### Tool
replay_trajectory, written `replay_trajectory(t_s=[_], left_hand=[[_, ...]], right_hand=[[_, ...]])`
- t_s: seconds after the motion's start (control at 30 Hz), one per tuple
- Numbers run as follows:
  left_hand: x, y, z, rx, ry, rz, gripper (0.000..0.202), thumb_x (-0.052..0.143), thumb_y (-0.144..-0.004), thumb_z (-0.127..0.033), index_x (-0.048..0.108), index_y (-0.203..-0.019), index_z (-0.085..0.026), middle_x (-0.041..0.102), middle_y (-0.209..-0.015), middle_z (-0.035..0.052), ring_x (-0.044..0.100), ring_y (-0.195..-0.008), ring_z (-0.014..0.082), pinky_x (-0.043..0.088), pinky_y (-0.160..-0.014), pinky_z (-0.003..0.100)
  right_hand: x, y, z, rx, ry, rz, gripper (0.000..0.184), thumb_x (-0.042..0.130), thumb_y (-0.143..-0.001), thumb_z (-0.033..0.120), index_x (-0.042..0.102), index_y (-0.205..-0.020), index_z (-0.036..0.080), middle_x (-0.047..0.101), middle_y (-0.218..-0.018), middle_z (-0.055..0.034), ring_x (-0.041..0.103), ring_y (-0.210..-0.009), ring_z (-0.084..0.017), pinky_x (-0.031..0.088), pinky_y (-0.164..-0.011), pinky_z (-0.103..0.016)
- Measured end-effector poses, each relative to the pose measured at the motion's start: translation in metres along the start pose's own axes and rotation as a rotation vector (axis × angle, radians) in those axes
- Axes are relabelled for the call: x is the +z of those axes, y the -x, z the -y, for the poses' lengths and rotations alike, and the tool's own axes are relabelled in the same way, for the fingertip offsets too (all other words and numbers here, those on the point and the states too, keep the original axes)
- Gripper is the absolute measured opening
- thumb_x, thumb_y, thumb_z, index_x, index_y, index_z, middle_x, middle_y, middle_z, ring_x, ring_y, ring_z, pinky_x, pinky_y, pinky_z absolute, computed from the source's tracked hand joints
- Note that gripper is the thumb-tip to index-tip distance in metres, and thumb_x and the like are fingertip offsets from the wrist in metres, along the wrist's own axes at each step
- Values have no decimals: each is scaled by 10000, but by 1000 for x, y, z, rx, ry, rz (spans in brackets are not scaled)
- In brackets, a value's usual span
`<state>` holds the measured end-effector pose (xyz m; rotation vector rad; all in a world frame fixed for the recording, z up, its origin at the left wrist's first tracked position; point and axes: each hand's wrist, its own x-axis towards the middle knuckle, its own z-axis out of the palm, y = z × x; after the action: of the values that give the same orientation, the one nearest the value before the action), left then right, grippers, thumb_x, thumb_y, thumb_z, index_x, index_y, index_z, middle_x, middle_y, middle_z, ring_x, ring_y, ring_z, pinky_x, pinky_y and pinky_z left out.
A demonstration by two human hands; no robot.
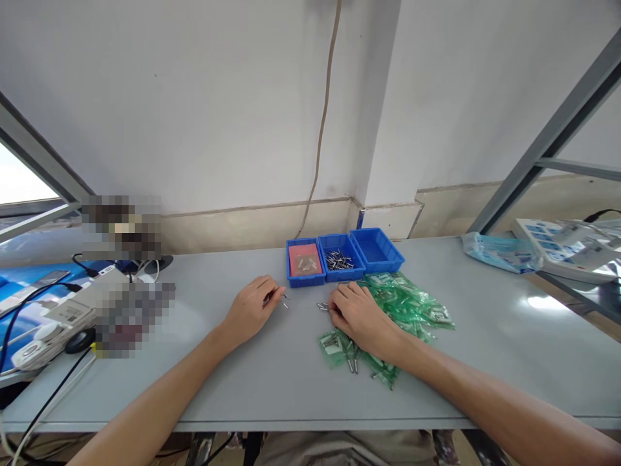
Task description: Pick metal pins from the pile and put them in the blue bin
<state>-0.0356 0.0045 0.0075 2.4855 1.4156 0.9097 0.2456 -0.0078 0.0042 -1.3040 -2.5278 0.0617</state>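
Note:
Small metal pins (pixel 285 303) poke out from between the closed thumb and fingers of my left hand (pixel 253 309), low over the table. My right hand (pixel 361 317) is curled with its fingers down near the tabletop. More metal pins (pixel 323 306) show at its fingertips, and how many it grips is hidden. Under and beside that hand lie green plastic bags (pixel 412 301) with small metal parts inside. Two loose pins (pixel 353 366) rest at the near edge of the bags. Just beyond my hands, a blue bin (pixel 345 274) contains many similar pins.
Left of the pin bin, another blue bin (pixel 305 281) holds a reddish packet. A third blue bin (pixel 383 266) stands at the right. Power strips and cables (pixel 53 330) crowd the table's left end. A clear blue plastic bag (pixel 502 252) lies at the far right.

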Motion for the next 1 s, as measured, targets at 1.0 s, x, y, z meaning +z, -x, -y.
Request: replay_trajectory(t_s=[1.0], left_hand=[[0, 0, 0, -7, 3, 6, 350, 419, -1109, -370, 496, -809, -208, 526, -798, 2, 474, -730, 167, 403, -697, 299]], right_hand=[[9, 0, -8, -84, 269, -80, 130, 526, -985, 161, 605, -883, 175, 659, -905, -133, 542, -904, -306, 373, -794, -428]])
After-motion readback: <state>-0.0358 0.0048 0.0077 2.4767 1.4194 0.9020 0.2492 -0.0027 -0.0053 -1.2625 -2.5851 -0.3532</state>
